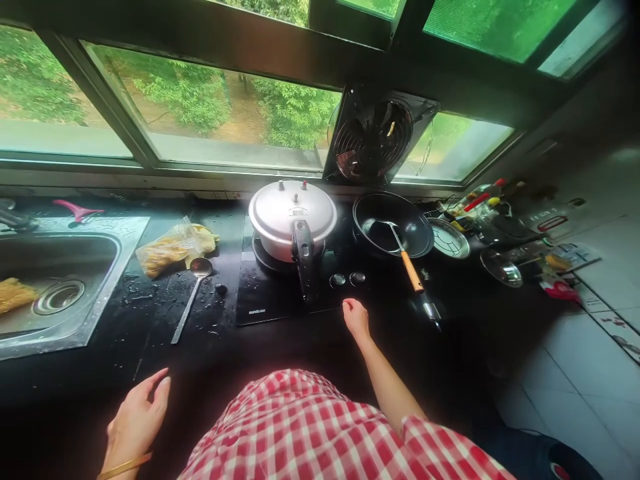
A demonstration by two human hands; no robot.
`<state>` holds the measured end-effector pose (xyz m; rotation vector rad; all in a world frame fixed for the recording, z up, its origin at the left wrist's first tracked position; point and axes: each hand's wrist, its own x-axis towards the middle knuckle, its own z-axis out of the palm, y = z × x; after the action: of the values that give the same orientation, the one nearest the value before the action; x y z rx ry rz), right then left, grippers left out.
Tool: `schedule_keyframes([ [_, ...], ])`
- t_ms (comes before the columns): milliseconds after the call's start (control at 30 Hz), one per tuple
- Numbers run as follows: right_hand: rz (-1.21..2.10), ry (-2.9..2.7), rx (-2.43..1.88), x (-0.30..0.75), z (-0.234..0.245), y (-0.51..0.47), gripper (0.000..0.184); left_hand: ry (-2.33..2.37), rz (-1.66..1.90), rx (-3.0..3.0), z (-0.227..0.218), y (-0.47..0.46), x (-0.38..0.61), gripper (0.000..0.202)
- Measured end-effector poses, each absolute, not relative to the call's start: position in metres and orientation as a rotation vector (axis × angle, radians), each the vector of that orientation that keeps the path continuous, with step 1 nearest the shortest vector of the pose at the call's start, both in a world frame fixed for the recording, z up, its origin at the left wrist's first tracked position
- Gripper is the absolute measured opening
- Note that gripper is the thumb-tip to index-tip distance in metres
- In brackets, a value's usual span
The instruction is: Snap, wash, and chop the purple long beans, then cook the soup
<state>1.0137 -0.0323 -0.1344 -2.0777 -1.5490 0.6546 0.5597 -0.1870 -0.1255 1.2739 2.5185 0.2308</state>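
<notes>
My right hand (pixel 357 319), fingers curled in, is at the front edge of the black stove (pixel 275 303), just below two round knobs (pixel 347 279). Nothing shows in it. A silver pressure cooker (pixel 295 207) with its lid on sits on the left burner, black handle toward me. My left hand (pixel 137 410) hangs low at the counter's front, thumb apart from the fingers and holding nothing. Closest to it lies a metal ladle (pixel 187 303) on the wet counter. Right of the cooker stands a black wok (pixel 367 223) with a wooden-handled spatula (pixel 410 267) in it.
A steel sink (pixel 107 287) is at the left, with a pink tool (pixel 77 211) behind it. Next to the ladle lies a plastic bag (pixel 170 250) of yellowish food. A steel plate (pixel 450 239) and several bottles crowd the right. An exhaust fan (pixel 375 140) fills part of the window.
</notes>
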Motion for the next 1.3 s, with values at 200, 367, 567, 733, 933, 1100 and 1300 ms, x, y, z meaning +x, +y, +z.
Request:
schedule_keyframes([
  [200,0.702,-1.509,-1.949,1.02,-0.147,-0.05,0.034,2.48,0.293,1.235,-0.114,-0.187,0.585,0.04],
  [367,0.808,-1.455,-1.911,1.031,-0.161,-0.059,0.037,2.489,0.351,1.253,-0.104,-0.195,0.606,0.035],
  [567,0.939,-1.512,-2.039,1.034,-0.158,-0.045,0.038,2.549,0.428,1.234,-0.105,-0.21,0.616,0.031],
  [733,0.997,-1.558,-2.003,1.025,-0.151,-0.034,0.039,2.585,0.453,1.15,-0.109,-0.228,0.617,0.031],
  [933,0.932,-1.66,-1.996,1.025,-0.156,-0.019,0.04,2.61,0.462,1.087,-0.109,-0.242,0.62,0.031],
  [1100,0.794,-1.782,-1.981,1.031,-0.169,-0.004,0.041,2.644,0.44,1.04,-0.105,-0.245,0.621,0.031],
  [1300,0.531,-1.874,-1.909,1.02,-0.151,-0.001,0.04,2.597,0.342,1.014,-0.105,-0.247,0.617,0.036],
])
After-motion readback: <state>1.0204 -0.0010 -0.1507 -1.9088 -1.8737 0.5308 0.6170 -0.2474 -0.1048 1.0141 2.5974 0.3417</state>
